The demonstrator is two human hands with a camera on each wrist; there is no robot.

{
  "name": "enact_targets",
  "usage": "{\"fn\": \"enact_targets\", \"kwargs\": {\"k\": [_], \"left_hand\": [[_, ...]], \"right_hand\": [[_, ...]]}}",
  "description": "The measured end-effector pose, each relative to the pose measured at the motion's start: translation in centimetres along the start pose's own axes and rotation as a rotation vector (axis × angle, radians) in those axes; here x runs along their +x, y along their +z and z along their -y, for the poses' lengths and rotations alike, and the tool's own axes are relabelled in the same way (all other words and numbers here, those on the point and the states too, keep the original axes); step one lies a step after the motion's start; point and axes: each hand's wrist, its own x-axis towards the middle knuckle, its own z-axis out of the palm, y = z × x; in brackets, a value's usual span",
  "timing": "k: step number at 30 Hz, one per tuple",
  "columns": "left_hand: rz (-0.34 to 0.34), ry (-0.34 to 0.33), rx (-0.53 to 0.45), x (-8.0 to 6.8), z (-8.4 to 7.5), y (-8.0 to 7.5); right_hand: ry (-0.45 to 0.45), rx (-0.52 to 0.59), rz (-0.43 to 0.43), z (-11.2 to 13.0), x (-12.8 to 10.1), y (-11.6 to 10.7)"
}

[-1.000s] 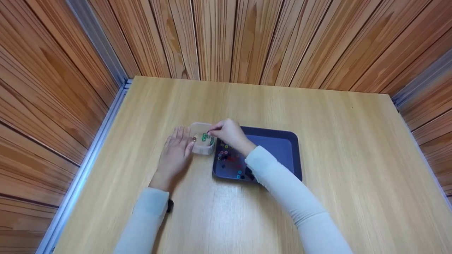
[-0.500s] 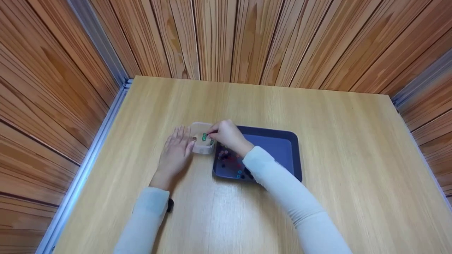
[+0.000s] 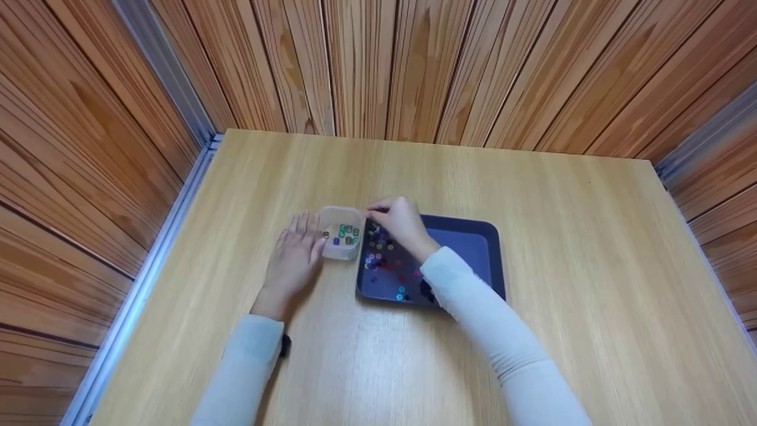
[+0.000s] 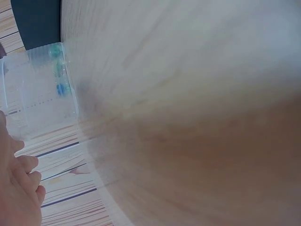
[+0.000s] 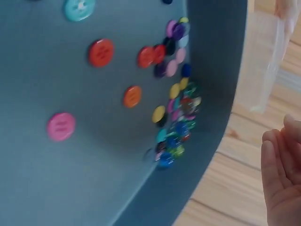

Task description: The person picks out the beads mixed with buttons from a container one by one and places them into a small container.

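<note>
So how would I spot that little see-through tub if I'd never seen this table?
On the pale wooden table, find the dark blue rectangular tray. Against its left edge sits a small clear plastic tub holding a few coloured buttons, with the left hand flat beside it. It is the only transparent container.

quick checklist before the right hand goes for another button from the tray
1. Clear box steadied: ok, the left hand lies flat against its left side.
2. Box upright with room in it: ok, only a few buttons lie inside.
3. Buttons left to pick: ok, a pile sits against the wall of the dark tray, with loose ones such as the pink button.
4. Right hand over the tray: ok, it is above the near-box corner.
5. Right hand's grip free: cannot tell, the fingertips are too small and blurred.
</note>
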Motion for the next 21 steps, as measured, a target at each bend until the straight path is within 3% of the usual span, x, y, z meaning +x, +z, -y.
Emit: {"fn": "enact_targets", "kwargs": {"k": [13,21], "left_hand": [[-0.027,0.020,0.025,0.1,0.2,0.2],[0.007,-0.002,0.020,0.1,0.1,0.1]], "right_hand": [[0.116,0.142,-0.040,-3.6,0.1,-1.1],[0.147,0.121,-0.001,-4.8,0.0,-1.5]]}}
